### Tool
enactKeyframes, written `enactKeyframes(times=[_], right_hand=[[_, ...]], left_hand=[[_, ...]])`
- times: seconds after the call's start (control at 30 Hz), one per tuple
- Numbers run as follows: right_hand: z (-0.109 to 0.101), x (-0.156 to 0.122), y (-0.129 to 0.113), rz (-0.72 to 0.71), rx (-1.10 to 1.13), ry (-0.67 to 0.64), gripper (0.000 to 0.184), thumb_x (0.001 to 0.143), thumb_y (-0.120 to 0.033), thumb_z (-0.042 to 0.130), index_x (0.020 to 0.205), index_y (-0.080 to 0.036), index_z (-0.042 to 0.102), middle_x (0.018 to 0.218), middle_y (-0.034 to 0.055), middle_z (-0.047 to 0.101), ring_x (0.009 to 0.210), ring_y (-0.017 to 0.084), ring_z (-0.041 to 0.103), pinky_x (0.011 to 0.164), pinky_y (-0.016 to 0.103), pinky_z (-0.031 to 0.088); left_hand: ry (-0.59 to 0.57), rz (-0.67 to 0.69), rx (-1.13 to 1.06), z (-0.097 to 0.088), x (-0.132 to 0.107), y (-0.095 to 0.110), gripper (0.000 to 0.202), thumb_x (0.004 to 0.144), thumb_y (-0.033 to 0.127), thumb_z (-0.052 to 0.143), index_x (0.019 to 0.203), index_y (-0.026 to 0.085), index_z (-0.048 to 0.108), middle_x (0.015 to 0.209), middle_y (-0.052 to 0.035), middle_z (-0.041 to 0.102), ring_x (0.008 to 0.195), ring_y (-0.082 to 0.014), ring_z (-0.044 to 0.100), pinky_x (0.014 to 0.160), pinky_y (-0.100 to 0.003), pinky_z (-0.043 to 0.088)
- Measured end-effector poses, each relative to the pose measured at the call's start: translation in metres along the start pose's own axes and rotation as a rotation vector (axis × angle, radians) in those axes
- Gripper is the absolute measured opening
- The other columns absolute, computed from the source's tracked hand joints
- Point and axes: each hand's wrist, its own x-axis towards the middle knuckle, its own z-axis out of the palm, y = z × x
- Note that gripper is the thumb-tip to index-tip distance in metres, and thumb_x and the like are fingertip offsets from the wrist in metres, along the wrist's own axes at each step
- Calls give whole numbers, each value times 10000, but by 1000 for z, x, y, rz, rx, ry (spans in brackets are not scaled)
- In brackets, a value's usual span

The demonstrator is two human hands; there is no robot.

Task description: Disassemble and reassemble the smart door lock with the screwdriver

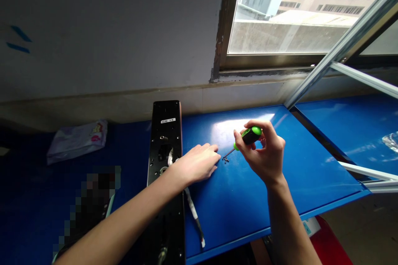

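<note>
My right hand [264,149] grips a screwdriver [252,134] with a green and black handle. Its thin shaft slants down to the left, and the tip is at a small cluster of dark screws [226,160] on the blue table. Just left of the screws, my left hand [202,161] rests low over the table with its fingers stretched out, holding nothing I can see. Under my left forearm lies a long black panel [166,140] with a white label, holes and small posts. From it a cable [193,207] with a white plug runs onto the table.
A plastic packet [79,140] lies on the left by the wall. Nearer me is a blurred-out object [90,211]. A metal frame [314,83] rises at the right edge of the blue table [242,198], below a window. A red seat [331,242] shows beneath.
</note>
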Motion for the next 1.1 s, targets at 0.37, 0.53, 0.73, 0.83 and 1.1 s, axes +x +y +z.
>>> enactKeyframes(times=[0.37, 0.53, 0.73, 0.83, 1.1], right_hand=[[6, 4, -5, -12, 35, 25, 201, 852, -238, 790, 970, -241, 627, 776, -36, 711, 577, 114, 673, 478, 214, 540], [-1, 25, -26, -74, 129, 101, 260, 806, -216, 844, 951, -245, 630, 812, -27, 691, 620, 149, 710, 522, 269, 580], [0, 49, -56, -188, 210, 103, 277, 795, -215, 854, 956, -266, 634, 781, -52, 644, 644, 169, 727, 597, 325, 622], [5, 56, -72, -260, 273, 96, 268, 814, -215, 855, 957, -261, 633, 762, -46, 636, 632, 176, 730, 508, 304, 583], [19, 63, -104, -292, 336, 68, 266, 850, -296, 869, 984, -265, 641, 842, -14, 663, 647, 184, 751, 465, 293, 587]], left_hand=[[95, -80, -30, -6, -10, 4, 183, 1012, 193, 597, 1105, 162, 751, 1159, -121, 756, 1063, -309, 736, 873, -402, 594], [209, -121, -85, -11, -25, 3, 161, 1006, 254, 647, 1082, 174, 763, 1106, -104, 772, 1043, -298, 734, 891, -392, 588], [482, -194, -279, -9, -52, -1, 131, 978, 256, 709, 1041, 204, 812, 995, -73, 798, 949, -252, 758, 886, -347, 590], [607, -206, -372, -5, -66, -3, 109, 964, 222, 732, 1007, 182, 824, 980, -68, 813, 915, -246, 770, 880, -358, 600], [911, -142, -453, 6, -106, -12, 69, 961, 154, 696, 949, 154, 764, 958, -57, 797, 882, -206, 750, 821, -333, 599]])
